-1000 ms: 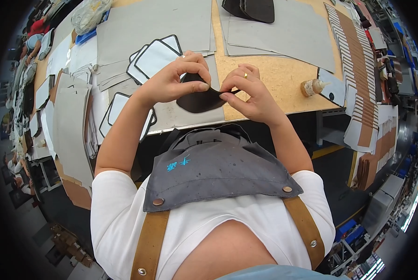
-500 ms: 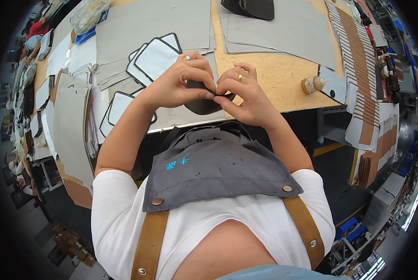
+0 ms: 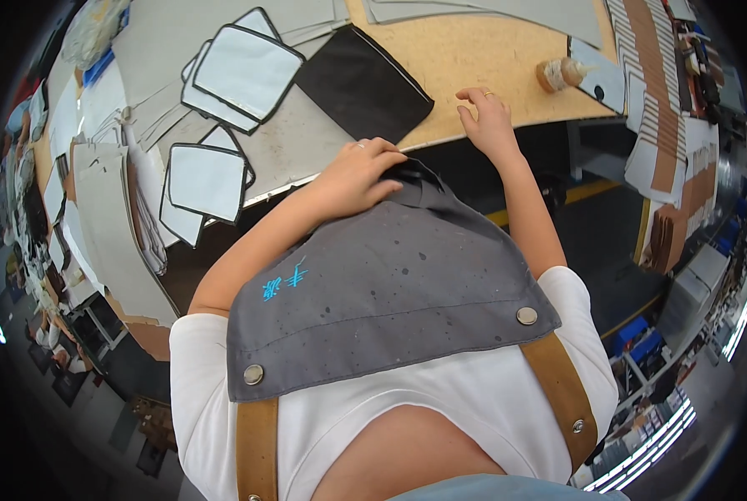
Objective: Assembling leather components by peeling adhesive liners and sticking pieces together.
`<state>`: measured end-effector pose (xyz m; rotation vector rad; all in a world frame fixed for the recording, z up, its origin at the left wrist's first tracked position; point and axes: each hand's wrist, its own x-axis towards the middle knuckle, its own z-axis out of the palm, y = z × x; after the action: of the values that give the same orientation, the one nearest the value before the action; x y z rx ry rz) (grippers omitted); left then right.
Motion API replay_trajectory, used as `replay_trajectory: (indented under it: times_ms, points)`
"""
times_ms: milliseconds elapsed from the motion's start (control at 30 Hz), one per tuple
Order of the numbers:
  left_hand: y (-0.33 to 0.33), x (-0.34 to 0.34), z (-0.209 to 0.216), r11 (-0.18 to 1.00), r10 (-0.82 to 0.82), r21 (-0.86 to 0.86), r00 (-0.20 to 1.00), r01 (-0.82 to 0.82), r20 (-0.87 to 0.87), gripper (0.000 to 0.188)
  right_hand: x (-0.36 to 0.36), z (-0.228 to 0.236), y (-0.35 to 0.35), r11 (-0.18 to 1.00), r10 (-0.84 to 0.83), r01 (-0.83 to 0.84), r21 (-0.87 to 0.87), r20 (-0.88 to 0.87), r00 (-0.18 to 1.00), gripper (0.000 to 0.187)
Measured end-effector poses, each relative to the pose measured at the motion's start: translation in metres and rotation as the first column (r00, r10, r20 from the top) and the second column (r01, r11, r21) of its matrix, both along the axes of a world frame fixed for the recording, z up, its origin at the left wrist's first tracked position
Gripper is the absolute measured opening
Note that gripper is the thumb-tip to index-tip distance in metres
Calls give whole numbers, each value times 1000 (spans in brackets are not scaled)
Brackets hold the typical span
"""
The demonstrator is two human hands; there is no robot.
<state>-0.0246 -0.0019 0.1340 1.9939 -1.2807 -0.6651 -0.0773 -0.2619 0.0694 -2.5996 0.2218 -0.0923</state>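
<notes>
A black rectangular panel (image 3: 363, 83) with a bound edge lies flat on the work table, near its front edge. Just in front of it, by the upper edge of my grey apron (image 3: 390, 267), is my left hand (image 3: 361, 177). Its fingers are bent and stand apart from the thumb, with nothing visible between them. My right hand (image 3: 489, 123) hovers over the table edge, right of the black panel, fingers loosely spread and holding nothing. White panels with black borders (image 3: 247, 73) are stacked left of the black one. Another small pile of such panels (image 3: 206, 179) sits nearer the front edge.
A squat bottle of amber liquid with a pale nozzle (image 3: 560, 74) stands on the right of the table. Grey sheets (image 3: 152, 50) cover the left side. Stacked boards (image 3: 106, 225) stand at far left, and a row of brown and white pieces (image 3: 653, 92) at far right.
Both hands have parted from the dark piece they pinched together. The black panel now lies flat on the table. My left hand came down toward the apron; the right moved right. The view has shifted.
</notes>
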Motion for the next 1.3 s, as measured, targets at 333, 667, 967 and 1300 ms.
replay_trajectory:
  times_ms: [333, 667, 967, 1300]
  points:
    - [-12, 43, -53, 991, 44, 127, 999, -42, -11, 17, -9, -61, 36, 724, -238, 327, 608, -225, 945, 25]
    - [-66, 95, -85, 998, 40, 26, 867, -61, 496, 42, 7, -50, 33, 496, -139, 284, 821, -248, 959, 14]
    - [-82, 87, -92, 907, -81, 410, 996, 91, -40, 27, -9, -24, 8, 512, -27, 425, 747, -481, 877, 17]
    - [-108, 51, -113, 974, -28, 225, 999, 21, 30, 34, -22, -35, 12, 519, -97, 445, 730, -467, 879, 19]
